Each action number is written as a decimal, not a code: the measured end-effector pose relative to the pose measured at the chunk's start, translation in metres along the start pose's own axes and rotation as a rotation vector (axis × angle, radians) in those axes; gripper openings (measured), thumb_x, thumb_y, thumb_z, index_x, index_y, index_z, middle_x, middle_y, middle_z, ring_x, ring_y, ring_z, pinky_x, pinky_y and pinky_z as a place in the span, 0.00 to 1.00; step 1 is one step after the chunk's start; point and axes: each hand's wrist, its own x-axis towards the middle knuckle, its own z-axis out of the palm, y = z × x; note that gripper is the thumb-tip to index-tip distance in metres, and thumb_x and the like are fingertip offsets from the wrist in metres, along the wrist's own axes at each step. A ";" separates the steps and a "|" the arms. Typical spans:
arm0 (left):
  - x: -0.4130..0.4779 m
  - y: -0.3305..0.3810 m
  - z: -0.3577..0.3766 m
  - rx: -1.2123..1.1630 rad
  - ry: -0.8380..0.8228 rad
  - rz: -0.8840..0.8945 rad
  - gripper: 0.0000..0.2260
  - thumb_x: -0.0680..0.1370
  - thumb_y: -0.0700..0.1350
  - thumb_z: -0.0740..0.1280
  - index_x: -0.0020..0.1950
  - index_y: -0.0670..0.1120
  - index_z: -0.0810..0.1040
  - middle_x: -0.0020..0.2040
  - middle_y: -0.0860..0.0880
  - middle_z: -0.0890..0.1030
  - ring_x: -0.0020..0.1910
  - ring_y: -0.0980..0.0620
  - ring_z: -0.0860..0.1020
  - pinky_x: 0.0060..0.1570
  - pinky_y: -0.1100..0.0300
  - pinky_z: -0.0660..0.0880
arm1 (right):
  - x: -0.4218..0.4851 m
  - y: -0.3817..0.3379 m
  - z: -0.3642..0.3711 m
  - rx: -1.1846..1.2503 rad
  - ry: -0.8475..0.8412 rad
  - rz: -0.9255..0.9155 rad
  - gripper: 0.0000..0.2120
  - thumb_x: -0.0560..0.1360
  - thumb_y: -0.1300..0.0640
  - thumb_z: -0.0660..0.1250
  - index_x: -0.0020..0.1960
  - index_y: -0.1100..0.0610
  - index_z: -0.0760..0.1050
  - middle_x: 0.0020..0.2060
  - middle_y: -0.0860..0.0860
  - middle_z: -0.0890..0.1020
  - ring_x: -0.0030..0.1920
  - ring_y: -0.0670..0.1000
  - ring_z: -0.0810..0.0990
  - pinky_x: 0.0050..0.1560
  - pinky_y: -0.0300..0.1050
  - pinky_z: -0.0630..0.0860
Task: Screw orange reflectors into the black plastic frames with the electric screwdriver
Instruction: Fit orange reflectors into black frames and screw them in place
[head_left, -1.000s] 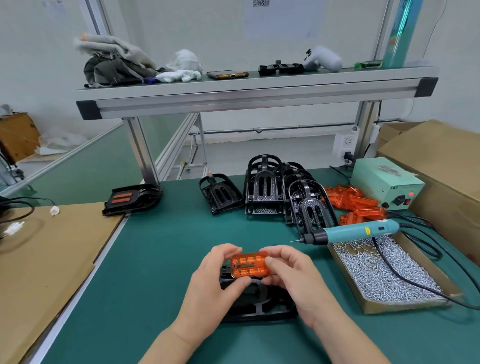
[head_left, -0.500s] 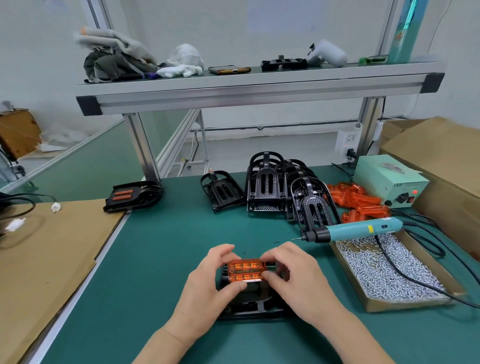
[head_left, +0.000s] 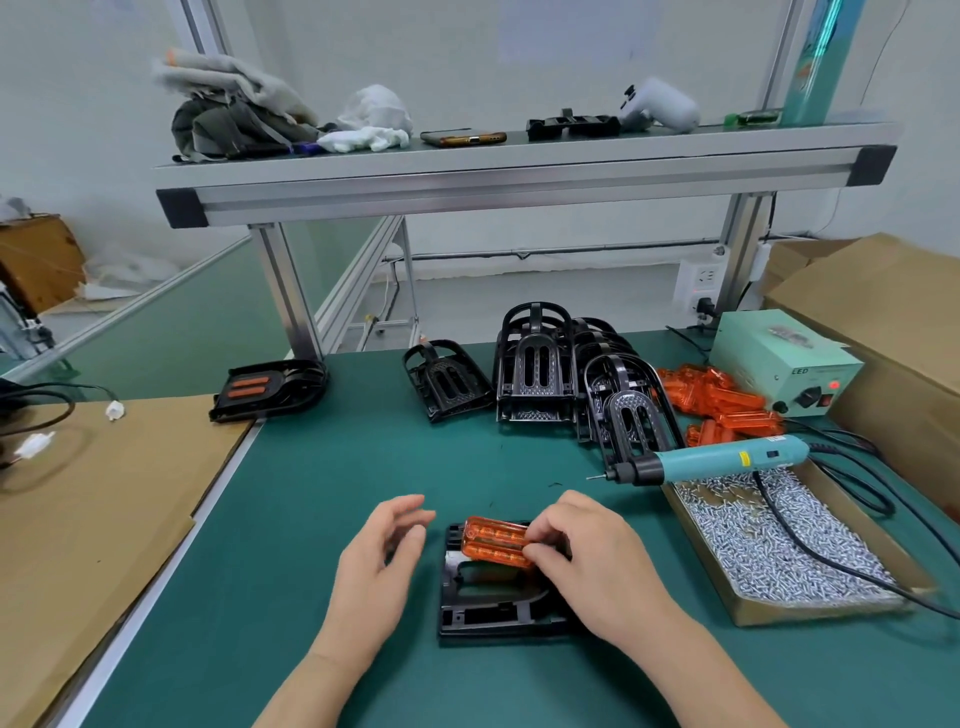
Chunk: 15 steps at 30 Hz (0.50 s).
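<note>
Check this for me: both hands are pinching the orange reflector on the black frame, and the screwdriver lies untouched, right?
Not quite. The head view shows only the right hand pinching the orange reflector on the black frame; the left hand hovers open beside it. The screwdriver does lie untouched.

Bright, diffuse light leaves only faint, soft shadows on the green table (head_left: 337, 493), the wide lens bows the shelf rail (head_left: 519, 176) toward the frame's edges, and the left hand (head_left: 379, 566) shows slight motion blur at its fingertips
</note>
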 end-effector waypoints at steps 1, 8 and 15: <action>0.001 -0.002 -0.001 -0.031 0.005 -0.026 0.12 0.81 0.35 0.64 0.57 0.51 0.79 0.54 0.55 0.85 0.57 0.57 0.80 0.59 0.67 0.73 | 0.000 -0.001 0.001 0.002 -0.006 0.011 0.02 0.76 0.50 0.70 0.46 0.47 0.80 0.43 0.41 0.75 0.46 0.41 0.75 0.48 0.38 0.71; 0.004 -0.006 -0.001 -0.052 -0.033 -0.046 0.12 0.78 0.37 0.70 0.44 0.54 0.85 0.51 0.52 0.85 0.50 0.55 0.81 0.50 0.71 0.74 | -0.001 -0.007 0.005 -0.071 -0.109 0.027 0.03 0.77 0.49 0.69 0.48 0.47 0.81 0.42 0.42 0.71 0.44 0.42 0.72 0.41 0.35 0.64; 0.005 -0.005 0.000 0.077 -0.141 0.009 0.10 0.74 0.38 0.74 0.40 0.54 0.86 0.53 0.62 0.81 0.57 0.58 0.79 0.58 0.62 0.72 | 0.005 -0.017 0.005 -0.134 -0.156 -0.005 0.04 0.78 0.50 0.67 0.49 0.47 0.80 0.43 0.43 0.71 0.47 0.45 0.73 0.49 0.43 0.72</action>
